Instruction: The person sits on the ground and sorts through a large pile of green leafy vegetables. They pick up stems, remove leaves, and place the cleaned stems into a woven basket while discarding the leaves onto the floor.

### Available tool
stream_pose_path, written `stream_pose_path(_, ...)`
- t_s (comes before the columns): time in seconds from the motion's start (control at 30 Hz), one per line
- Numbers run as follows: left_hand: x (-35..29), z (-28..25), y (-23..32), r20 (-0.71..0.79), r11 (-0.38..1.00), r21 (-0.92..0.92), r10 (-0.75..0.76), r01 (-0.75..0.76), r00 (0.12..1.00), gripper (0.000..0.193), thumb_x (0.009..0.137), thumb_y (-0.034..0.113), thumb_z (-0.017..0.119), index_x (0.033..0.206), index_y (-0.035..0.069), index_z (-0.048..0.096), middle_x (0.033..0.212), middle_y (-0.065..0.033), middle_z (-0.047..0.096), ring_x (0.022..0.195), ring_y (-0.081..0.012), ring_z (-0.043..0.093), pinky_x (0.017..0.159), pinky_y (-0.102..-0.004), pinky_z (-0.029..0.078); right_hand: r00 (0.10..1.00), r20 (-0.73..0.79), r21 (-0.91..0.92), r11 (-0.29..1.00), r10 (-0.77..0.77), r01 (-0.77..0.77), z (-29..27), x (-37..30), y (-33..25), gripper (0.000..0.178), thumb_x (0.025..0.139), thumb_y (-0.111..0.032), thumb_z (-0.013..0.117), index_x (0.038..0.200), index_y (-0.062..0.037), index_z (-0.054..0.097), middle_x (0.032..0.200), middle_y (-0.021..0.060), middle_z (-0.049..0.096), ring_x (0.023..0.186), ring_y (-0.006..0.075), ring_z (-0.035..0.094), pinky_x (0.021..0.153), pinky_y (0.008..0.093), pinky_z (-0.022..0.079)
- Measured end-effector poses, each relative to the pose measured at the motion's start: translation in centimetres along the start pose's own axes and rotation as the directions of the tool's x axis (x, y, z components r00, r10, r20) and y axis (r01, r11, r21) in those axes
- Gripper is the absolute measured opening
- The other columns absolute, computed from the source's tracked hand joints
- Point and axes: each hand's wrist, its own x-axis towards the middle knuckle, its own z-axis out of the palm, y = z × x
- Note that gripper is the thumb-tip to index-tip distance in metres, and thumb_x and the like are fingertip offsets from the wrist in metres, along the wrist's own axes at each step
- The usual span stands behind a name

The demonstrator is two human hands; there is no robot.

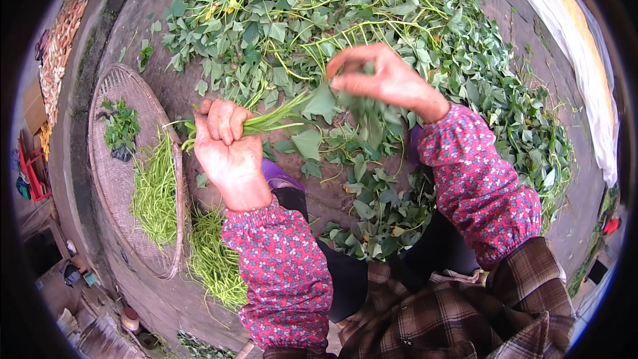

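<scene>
My left hand (224, 153) is closed around a bunch of green leaf stems (282, 116), with their cut ends poking out past the fingers on the left. Broad green leaves (322, 103) sit at the bunch's right end. Just right of them, my right hand (392, 83) has its fingers curled round some leaves (372, 116), which hang below it blurred by motion. A heap of leafy green vines (279, 20) covers the ground in front of both hands and down the right side.
On the left, a round woven tray (113, 179) holds stripped stems (156, 193) and a small leafy bunch (121, 129). More stems (216, 259) lie beside the tray. Loose leaves (382, 219) lie between my feet. White sheeting (571, 40) runs along the right edge.
</scene>
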Motion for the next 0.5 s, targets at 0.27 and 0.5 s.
stream_pose_path(0.27, 0.1, 0.1, 0.3, -0.008, 0.999, -0.053, 0.000, 0.000, 1.000, 0.016, 0.089, 0.010, 0.038, 0.075, 0.004, 0.042, 0.048, 0.0027, 0.022, 0.039, -0.0072, 0.022, 0.038, -0.0211, 0.019, 0.958, 0.285, 0.142, 0.990, -0.031, -0.010, 4.8, 0.5, 1.3, 0.037, 0.070, -0.022, 0.071, 0.098, 0.0005, 0.063, 0.094, 0.0125, 0.064, 0.087, 0.0172, 0.059, 0.082, 0.0284, 0.043)
stream_pose_path(0.5, 0.2, 0.3, 1.3, -0.018, 0.998, -0.035, 0.052, -0.053, 0.998, 0.021, 0.091, 0.016, 0.036, 0.076, 0.003, 0.041, 0.049, 0.0028, 0.023, 0.040, -0.0078, 0.021, 0.038, -0.0216, 0.020, 0.985, 0.082, 0.198, 0.971, -0.149, 0.130, 6.1, -0.2, 0.4, 0.020, 0.071, -0.014, 0.069, 0.083, 0.0007, 0.064, 0.082, 0.0100, 0.061, 0.079, 0.0183, 0.058, 0.075, 0.0301, 0.044)
